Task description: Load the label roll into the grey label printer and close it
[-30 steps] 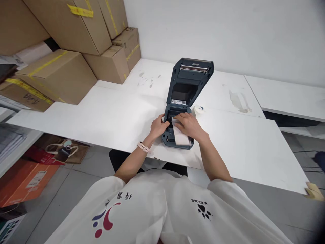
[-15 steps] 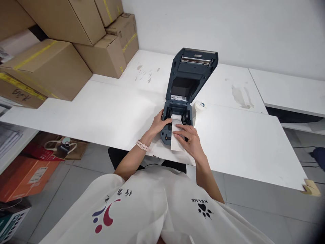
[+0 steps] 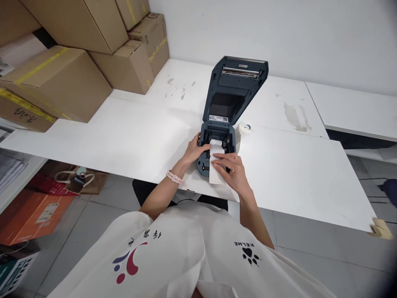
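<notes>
A dark blue-grey label printer (image 3: 221,128) stands near the table's front edge, its lid (image 3: 235,90) tilted up and back. From a small white roll (image 3: 216,142) inside it, a strip of label paper (image 3: 216,177) runs over the front. My left hand (image 3: 194,150) holds the printer's left side, its thumb over the rim beside the roll. The fingers of my right hand (image 3: 232,169) are closed on the strip's upper face and right edge; their tips partly cover it. Behind the printer's right side lies another white roll (image 3: 244,128).
Cardboard boxes (image 3: 74,82) are stacked on the left of the white table (image 3: 139,136). A white wall (image 3: 279,37) rises behind. An orange box (image 3: 37,215) and a paper bag (image 3: 96,182) lie below at left. Brown padding (image 3: 381,229) covers the right front corner.
Almost nothing differs. The view has shifted very slightly; both hands keep their places at the printer and the strip.
</notes>
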A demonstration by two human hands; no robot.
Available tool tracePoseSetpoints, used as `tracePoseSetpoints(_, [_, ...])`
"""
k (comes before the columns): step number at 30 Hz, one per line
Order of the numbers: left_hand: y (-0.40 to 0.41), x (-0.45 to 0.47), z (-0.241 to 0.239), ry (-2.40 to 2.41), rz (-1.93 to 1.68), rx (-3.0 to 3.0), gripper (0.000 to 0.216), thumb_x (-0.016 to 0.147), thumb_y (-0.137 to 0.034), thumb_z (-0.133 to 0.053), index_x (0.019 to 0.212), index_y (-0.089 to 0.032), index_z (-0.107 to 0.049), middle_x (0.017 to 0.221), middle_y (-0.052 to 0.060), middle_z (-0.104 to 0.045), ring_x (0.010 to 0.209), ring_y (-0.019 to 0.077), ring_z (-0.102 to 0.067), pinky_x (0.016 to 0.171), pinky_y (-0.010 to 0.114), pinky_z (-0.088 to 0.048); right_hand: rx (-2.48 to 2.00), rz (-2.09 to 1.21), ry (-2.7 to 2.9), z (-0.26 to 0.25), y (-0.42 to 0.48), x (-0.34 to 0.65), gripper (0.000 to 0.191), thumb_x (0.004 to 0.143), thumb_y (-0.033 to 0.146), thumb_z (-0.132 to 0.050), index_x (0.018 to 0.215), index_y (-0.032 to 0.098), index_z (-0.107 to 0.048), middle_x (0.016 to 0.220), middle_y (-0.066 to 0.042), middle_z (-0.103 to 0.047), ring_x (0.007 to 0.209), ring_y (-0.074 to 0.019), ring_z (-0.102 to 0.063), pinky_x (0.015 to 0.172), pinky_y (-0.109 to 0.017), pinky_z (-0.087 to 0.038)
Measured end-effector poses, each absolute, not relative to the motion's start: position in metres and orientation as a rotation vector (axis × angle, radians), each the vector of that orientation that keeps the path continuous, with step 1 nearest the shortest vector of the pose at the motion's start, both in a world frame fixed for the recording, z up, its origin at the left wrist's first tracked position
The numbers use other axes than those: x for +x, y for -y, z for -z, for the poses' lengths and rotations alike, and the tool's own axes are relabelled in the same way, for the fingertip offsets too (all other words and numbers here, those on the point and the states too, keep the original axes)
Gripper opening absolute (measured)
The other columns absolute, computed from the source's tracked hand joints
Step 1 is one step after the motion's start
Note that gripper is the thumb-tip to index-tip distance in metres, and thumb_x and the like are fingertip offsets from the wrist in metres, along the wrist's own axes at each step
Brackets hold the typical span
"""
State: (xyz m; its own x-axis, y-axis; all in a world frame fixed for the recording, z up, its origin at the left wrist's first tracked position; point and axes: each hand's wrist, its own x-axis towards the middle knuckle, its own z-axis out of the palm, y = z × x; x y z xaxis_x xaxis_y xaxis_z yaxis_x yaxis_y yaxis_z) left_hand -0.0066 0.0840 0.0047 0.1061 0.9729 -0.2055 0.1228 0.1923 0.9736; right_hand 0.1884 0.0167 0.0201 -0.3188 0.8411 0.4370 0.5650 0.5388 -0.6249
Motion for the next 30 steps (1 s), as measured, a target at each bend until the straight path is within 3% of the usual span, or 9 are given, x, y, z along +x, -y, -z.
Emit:
tracePoseSetpoints(7, [-0.08, -0.006, -0.009, -1.284, -0.935, 1.162, 0.086, 0.081, -0.049, -0.074, 0.156, -0.023, -0.042, 0.157, 0.014, -0.053, 0.142, 0.0352, -0.052, 0.115, 0.047, -0.045, -0.991, -0.831, 1.834, -0.024, -0.003, 0.2, 0.008, 0.095, 0.031, -0.072, 0.092, 0.032, -0.079, 0.102, 0.002, -0.083, 0.097, -0.0225, -0.077, 0.116, -0.056, -0.042])
tracePoseSetpoints(11, [-0.045, -0.003, -0.019, -1.293, -0.872, 1.112, 0.104, 0.083, -0.062, -0.071, 0.166, -0.028, -0.018, 0.175, 0.012, -0.022, 0.16, 0.0388, -0.025, 0.125, 0.053, -0.036, -1.042, -0.744, 1.53, -0.036, -0.019, 0.226, 0.014, 0.098, 0.037, -0.067, 0.097, 0.031, -0.079, 0.104, 0.0, -0.082, 0.105, -0.0233, -0.076, 0.106, -0.048, -0.054])
tracePoseSetpoints(13, [-0.022, -0.002, -0.022, -1.318, -0.831, 1.107, 0.114, 0.082, -0.067, -0.071, 0.168, -0.03, -0.004, 0.178, 0.008, -0.003, 0.164, 0.0384, -0.009, 0.129, 0.055, -0.029, -1.058, -0.532, 1.459, -0.054, -0.05, 0.238, 0.021, 0.099, 0.043, -0.064, 0.111, 0.031, -0.076, 0.116, -0.003, -0.079, 0.115, -0.024, -0.073, 0.104, -0.046, -0.056])
tracePoseSetpoints(15, [-0.004, -0.001, -0.023, -1.313, -0.822, 1.11, 0.118, 0.081, -0.067, -0.073, 0.167, -0.032, 0.0, 0.179, 0.005, 0.004, 0.164, 0.038, -0.003, 0.129, 0.053, -0.029, -0.996, -0.386, 1.469, -0.077, -0.095, 0.243, 0.04, 0.101, 0.052, -0.059, 0.133, 0.03, -0.064, 0.14, -0.007, -0.068, 0.13, -0.0234, -0.065, 0.111, -0.046, -0.052])
tracePoseSetpoints(18, [0.011, -0.001, -0.022, -1.271, -0.834, 1.114, 0.12, 0.079, -0.065, -0.077, 0.167, -0.033, -0.001, 0.179, 0.006, 0.0, 0.164, 0.0381, -0.01, 0.127, 0.05, -0.036, -0.984, -0.44, 1.531, -0.113, -0.17, 0.235, 0.061, 0.106, 0.063, -0.037, 0.155, 0.027, -0.038, 0.167, -0.009, -0.041, 0.151, -0.018, -0.044, 0.125, -0.044, -0.04])
tracePoseSetpoints(20, [0.014, -0.002, -0.021, -1.236, -0.837, 1.103, 0.122, 0.078, -0.063, -0.078, 0.167, -0.031, -0.001, 0.178, 0.009, -0.01, 0.162, 0.0384, -0.02, 0.126, 0.05, -0.037, -1.04, -0.528, 1.608, -0.131, -0.206, 0.224, 0.065, 0.106, 0.067, -0.021, 0.158, 0.029, -0.033, 0.171, -0.003, -0.034, 0.155, -0.0164, -0.038, 0.127, -0.043, -0.037])
tracePoseSetpoints(25, [0.016, -0.014, -0.013, -1.213, -0.841, 1.014, 0.106, 0.087, -0.07, -0.063, 0.168, -0.03, -0.008, 0.177, 0.007, -0.016, 0.161, 0.0341, -0.024, 0.128, 0.046, -0.033, -0.995, -0.526, 1.648, -0.13, -0.19, 0.211, 0.079, 0.099, 0.073, -0.003, 0.14, 0.031, -0.055, 0.147, -0.003, -0.061, 0.137, -0.0185, -0.055, 0.117, -0.038, -0.046])
tracePoseSetpoints(28, [0.014, -0.024, -0.009, -1.231, -0.895, 0.945, 0.093, 0.093, -0.077, -0.044, 0.167, -0.03, -0.014, 0.176, 0.005, -0.021, 0.161, 0.0317, -0.026, 0.129, 0.046, -0.031, -0.85, -0.54, 1.532, -0.107, -0.121, 0.211, 0.069, 0.105, 0.066, -0.014, 0.113, 0.026, -0.07, 0.123, -0.008, -0.072, 0.118, -0.0226, -0.065, 0.105, -0.042, -0.053])
tracePoseSetpoints(30, [0.009, -0.026, -0.009, -1.228, -0.93, 0.93, 0.09, 0.094, -0.078, -0.039, 0.167, -0.031, -0.015, 0.175, 0.006, -0.023, 0.16, 0.0314, -0.029, 0.128, 0.048, -0.031, -0.844, -0.551, 1.537, -0.09, -0.074, 0.21, 0.06, 0.107, 0.062, -0.026, 0.1, 0.025, -0.074, 0.113, -0.007, -0.075, 0.115, -0.025, -0.068, 0.106, -0.047, -0.052])
